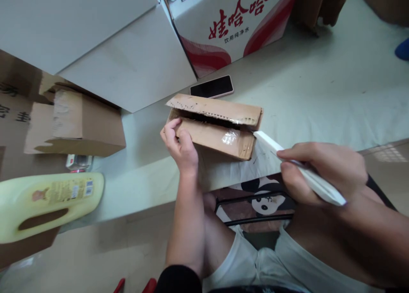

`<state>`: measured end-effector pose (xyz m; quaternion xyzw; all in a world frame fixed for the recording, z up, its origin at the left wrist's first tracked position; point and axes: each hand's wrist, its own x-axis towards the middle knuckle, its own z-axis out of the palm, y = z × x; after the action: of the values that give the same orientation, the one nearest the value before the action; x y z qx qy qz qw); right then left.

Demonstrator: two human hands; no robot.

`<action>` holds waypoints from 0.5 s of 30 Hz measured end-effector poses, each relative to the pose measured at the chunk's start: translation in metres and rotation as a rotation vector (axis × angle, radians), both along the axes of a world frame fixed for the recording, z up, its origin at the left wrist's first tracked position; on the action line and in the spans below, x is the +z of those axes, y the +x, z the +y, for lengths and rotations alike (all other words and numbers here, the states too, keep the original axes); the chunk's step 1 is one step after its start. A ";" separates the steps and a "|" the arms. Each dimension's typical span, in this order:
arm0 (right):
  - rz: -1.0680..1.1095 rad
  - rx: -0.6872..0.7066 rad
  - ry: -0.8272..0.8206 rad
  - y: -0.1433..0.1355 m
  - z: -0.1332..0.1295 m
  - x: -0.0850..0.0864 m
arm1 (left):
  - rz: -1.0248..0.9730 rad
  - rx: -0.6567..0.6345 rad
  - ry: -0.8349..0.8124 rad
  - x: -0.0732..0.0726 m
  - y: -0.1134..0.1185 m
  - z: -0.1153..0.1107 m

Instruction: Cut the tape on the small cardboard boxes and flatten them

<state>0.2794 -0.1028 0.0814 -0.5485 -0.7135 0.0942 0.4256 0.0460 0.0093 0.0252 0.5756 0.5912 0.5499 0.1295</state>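
On top of the table [303,88], just in from its near edge, lies the box [211,135], small, brown and partly open, with a dark gap running lengthwise between its far flap [220,107], which has a ragged, toothed edge, and its near side. Shiny clear tape sticks to that near side, toward the right end. At the box's left end the left hand [183,150] has its fingers bent and pinches the cardboard by the gap. The right hand [322,169], to the right of the box, is closed around a slim white tool [270,144], its forefinger laid along it; the tool slants up and leftward, and its tip meets or nearly meets the box's right end, though which cannot be told. Just beyond the box lies a phone [212,87], dark screen up. Farther beyond stands a red-and-white carton [236,33], with a big white box [134,67] to its left. Well to the left of the box sits an open carton [92,122] with rough-edged flaps, and nearer the person on that side lies a pale yellow bottle [79,195], its label showing. Below the box, past the table's near edge, a panda print [265,203] shows above the person's white shorts [268,263].
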 end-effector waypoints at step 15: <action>0.421 0.141 0.114 0.001 0.012 -0.041 | -0.303 0.051 -0.036 -0.008 -0.027 0.027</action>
<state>0.2806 -0.0912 0.0406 -0.4408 -0.6495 0.1958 0.5878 0.0194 0.0358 0.0173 0.4683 0.5892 0.6229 0.2134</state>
